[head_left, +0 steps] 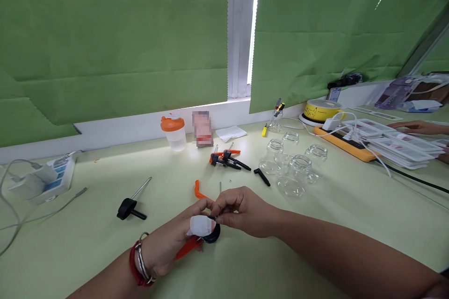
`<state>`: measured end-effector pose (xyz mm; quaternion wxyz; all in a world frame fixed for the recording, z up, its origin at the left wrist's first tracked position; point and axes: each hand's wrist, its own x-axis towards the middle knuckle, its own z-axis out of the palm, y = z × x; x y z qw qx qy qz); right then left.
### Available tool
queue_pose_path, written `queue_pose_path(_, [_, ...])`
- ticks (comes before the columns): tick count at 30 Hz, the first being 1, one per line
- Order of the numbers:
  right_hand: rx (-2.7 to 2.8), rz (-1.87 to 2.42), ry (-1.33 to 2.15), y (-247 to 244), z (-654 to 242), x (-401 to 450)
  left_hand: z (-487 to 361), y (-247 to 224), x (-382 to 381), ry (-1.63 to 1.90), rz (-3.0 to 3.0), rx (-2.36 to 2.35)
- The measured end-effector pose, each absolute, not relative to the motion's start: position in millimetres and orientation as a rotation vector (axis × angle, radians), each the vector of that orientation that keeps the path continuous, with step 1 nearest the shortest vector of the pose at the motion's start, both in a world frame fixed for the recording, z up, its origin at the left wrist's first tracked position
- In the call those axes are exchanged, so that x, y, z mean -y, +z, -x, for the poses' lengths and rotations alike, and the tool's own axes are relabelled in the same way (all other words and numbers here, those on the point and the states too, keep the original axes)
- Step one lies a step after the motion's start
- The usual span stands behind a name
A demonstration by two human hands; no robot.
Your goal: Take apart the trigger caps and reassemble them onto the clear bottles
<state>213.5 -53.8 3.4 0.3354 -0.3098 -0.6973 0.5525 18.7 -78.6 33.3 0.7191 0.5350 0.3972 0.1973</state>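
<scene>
My left hand (pixel 168 243), its thumb wrapped in a white bandage, is closed around a black round part (pixel 212 236) with an orange handle (pixel 189 246). Fingertips of my right hand (pixel 247 212) are pinched together at the top of that black part; what they hold, if anything, is hidden. Just beyond my hands lie a loose orange handle (pixel 198 190) and a thin metal rod (pixel 220 186). Further back are a black handle (pixel 262 177) and a small pile of black and orange parts (pixel 228 160). A black part with a metal rod (pixel 126 208) rests to the left.
Several clear glass jars (pixel 291 187) stand right of centre. Behind are an orange-lidded cup (pixel 174 133), a tissue (pixel 231 133) and a yellow-handled screwdriver (pixel 264 130). Power strips (pixel 345 144) with cables lie at both sides. Another person's hand (pixel 417 127) touches stacked white trays (pixel 396 147).
</scene>
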Motion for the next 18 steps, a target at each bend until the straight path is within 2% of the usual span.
queue_pose_path(18, [1.863,0.766,1.466,5.9,-209.3,56.0,-21.0,33.1,79.7,0.427,-1.227,-0.874])
